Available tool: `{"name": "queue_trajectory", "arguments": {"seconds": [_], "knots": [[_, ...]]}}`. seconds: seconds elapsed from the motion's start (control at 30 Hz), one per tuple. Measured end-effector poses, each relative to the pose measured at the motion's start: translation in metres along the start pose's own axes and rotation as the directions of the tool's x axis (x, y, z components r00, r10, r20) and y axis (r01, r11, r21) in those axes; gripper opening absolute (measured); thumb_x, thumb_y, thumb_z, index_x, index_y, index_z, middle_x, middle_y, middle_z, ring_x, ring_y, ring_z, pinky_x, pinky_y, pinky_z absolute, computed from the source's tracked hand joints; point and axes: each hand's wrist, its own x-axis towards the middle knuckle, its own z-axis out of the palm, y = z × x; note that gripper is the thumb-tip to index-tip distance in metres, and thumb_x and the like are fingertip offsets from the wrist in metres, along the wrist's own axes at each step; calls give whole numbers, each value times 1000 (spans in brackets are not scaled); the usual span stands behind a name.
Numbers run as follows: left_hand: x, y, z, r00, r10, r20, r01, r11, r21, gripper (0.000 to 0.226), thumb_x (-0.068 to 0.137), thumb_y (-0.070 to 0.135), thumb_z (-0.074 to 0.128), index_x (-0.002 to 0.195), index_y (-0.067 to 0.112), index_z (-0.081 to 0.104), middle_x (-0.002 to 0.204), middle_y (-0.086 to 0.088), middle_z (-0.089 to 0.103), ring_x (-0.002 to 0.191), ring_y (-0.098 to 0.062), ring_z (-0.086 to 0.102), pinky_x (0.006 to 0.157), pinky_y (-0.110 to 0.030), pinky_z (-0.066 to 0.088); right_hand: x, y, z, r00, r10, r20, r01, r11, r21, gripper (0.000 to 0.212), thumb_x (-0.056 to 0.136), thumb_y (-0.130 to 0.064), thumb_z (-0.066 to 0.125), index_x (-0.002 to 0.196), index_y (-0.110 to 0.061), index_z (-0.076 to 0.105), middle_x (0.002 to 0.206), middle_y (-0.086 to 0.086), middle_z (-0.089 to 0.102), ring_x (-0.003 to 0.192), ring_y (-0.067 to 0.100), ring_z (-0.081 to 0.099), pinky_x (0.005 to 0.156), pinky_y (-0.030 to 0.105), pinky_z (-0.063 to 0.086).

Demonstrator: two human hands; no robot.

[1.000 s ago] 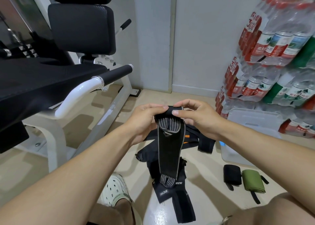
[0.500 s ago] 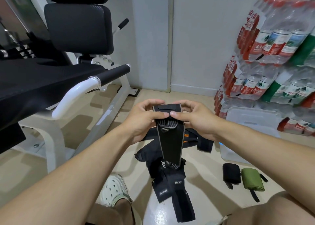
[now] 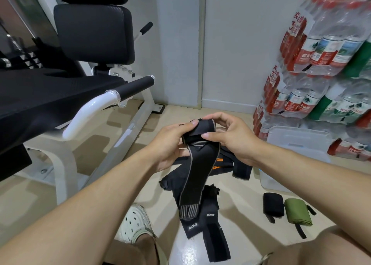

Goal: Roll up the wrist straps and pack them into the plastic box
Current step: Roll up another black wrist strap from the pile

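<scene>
Both hands up mid-frame w/ one black wrist strap (image 3: pixel 197 170) between them. Left hand (image 3: pixel 170 142) grips the strap's top end from the 9 o'clock side, thumb on top of the fabric, fingers curled under it. Right hand (image 3: pixel 230 136) pinches the same end from 3 o'clock: thumb pressed on the front face, other fingers arched over the top edge. The top end is folded over into the start of a roll; the rest of the strap hangs down toward 6 o'clock, tilted a bit left, its striped grey tip just above the pile.

Pile of loose black straps (image 3: pixel 202 220) lies on the floor (image 3: pixel 230 204) below the hands, some w/ white lettering, one w/ an orange mark at abt 3 o'clock of the hanging strap.

Plastic box (image 3: pixel 297 144), clear w/ a whitish lid, sits on the floor at 3 o'clock of the hands, partly behind the right forearm. Whether anything's inside, can't tell.

At 4 o'clock of the pile: a rolled black strap (image 3: pixel 273 205) and a rolled green strap (image 3: pixel 297 212), touching side by side, thin tails trailing toward 6 o'clock.

Stacked packs of water bottles (image 3: pixel 325 60) at 2 o'clock against the wall. Gym bench (image 3: pixel 60 92) w/ black pads and white frame at 10 o'clock. A white clog (image 3: pixel 136 224) at 6 o'clock, left of the pile.
</scene>
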Motion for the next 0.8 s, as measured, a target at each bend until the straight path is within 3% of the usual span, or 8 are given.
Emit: {"name": "queue_trajectory", "arguments": {"seconds": [0.13,0.23,0.37,0.47,0.53,0.63,0.8], "knots": [[0,1,0,999,29,-45,-31,999,-42,31,95,18,70,119,-2,68,99,-15,73,85,-26,73,68,-38,65,1,2,-1,1000,0,16,0,1000,5,39,85,12,72,110,-16,64,111,1,75,92,15,72,78,28,61],[0,2,1,996,62,-66,-66,996,-60,25,92,8,72,117,3,70,92,-11,74,74,-21,74,55,-28,59,1,1,1,1000,20,5,-20,999,-31,41,88,12,70,116,-16,61,121,4,71,94,15,72,79,29,62],[1,1,-1,991,116,-73,-116,993,-1,29,89,1,73,117,6,71,94,-9,76,79,-21,74,67,-34,62,0,0,-2,992,120,41,-120,993,3,44,90,4,71,126,-20,62,126,3,69,101,21,74,86,38,62],[1,0,-4,987,143,-70,-140,989,47,34,84,-5,76,116,8,72,101,-12,76,86,-22,76,73,-33,62,0,-2,-4,979,185,86,-186,982,11,32,95,-22,71,126,-24,65,117,-1,74,107,24,73,95,42,56],[1,-1,-3,983,169,-69,-164,983,79,37,80,-9,78,112,8,74,107,-13,75,89,-22,75,75,-31,62,0,-2,-2,977,204,68,-206,978,27,23,98,-32,66,119,-22,67,110,1,72,99,23,72,91,41,56],[0,-3,-2,979,196,-58,-188,975,115,37,77,-13,79,107,9,75,106,-11,75,86,-20,75,73,-29,62,-1,-3,-1,981,191,47,-193,980,51,15,100,-26,64,111,-17,68,108,6,71,90,21,70,81,33,59],[-1,-4,-3,984,175,-42,-171,981,93,40,78,-6,81,115,8,73,116,-16,72,87,-22,76,71,-27,60,-3,-7,-2,983,172,66,-180,974,138,18,98,-10,64,116,-10,65,95,2,70,67,7,68,73,24,55]]}}
